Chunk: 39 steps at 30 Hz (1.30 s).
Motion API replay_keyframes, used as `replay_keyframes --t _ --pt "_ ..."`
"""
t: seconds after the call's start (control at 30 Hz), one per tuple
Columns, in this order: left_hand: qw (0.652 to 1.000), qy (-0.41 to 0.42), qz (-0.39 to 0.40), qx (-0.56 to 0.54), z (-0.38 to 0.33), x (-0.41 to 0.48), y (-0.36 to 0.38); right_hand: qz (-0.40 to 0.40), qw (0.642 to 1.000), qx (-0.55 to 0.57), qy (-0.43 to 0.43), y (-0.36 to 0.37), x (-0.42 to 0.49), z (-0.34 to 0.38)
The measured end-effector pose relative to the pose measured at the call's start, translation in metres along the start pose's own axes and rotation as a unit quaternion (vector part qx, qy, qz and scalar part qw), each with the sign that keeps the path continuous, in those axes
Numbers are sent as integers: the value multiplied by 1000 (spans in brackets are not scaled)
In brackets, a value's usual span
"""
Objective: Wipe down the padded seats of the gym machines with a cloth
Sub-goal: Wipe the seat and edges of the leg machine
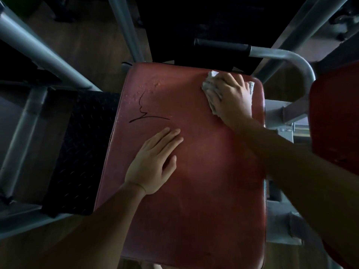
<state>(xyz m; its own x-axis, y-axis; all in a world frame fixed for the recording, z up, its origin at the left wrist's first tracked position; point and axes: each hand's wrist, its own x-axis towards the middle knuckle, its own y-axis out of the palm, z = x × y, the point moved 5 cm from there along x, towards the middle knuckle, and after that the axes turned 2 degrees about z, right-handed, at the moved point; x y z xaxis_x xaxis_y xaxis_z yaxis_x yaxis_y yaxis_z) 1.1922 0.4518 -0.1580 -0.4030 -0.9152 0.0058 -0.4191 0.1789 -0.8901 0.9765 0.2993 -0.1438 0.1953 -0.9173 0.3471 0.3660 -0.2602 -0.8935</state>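
Cloth [210, 90] lay bunched at seat pad [194, 171] far-right corner under R hand [231, 98], fingers spread flat, pressing. L hand [153, 162] flat on pad, holding nothing. Risk: droplets [147, 88] far-left missed; ungripped cloth might slip.

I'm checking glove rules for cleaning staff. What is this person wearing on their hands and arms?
Nothing: the left hand and right hand are bare, without gloves, rings or a watch, and the left forearm and right forearm are uncovered, no sleeve in view.
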Motion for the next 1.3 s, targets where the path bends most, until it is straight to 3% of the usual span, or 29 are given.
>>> replay_keyframes --t 0.07,0.1,0.23,0.3,0.37,0.5,0.57,1.3 --pt "1000 -1 0 -1 1 0 0 -22 998 -2 61 3 1 8" --pt "1000 -2 0 -1 1 0 0 -26 998 -8 52 3 -3 14" --pt "1000 1 -5 -8 0 0 -1 37 981 -7 -191 -5 -36 31" --pt "1000 -2 -3 -12 0 -1 -2 73 965 -1 -253 -12 -46 26" --pt "1000 -6 -2 -12 -1 -1 -3 78 971 -7 -227 -18 -49 15" --pt "1000 -6 3 -1 -2 -1 -3 31 997 8 -72 -28 -70 3" --pt "1000 -5 9 7 -2 -1 -2 19 999 15 -36 -27 -82 4" --pt "998 31 -17 42 -8 -1 -1 23 999 -29 20 -24 -86 7"
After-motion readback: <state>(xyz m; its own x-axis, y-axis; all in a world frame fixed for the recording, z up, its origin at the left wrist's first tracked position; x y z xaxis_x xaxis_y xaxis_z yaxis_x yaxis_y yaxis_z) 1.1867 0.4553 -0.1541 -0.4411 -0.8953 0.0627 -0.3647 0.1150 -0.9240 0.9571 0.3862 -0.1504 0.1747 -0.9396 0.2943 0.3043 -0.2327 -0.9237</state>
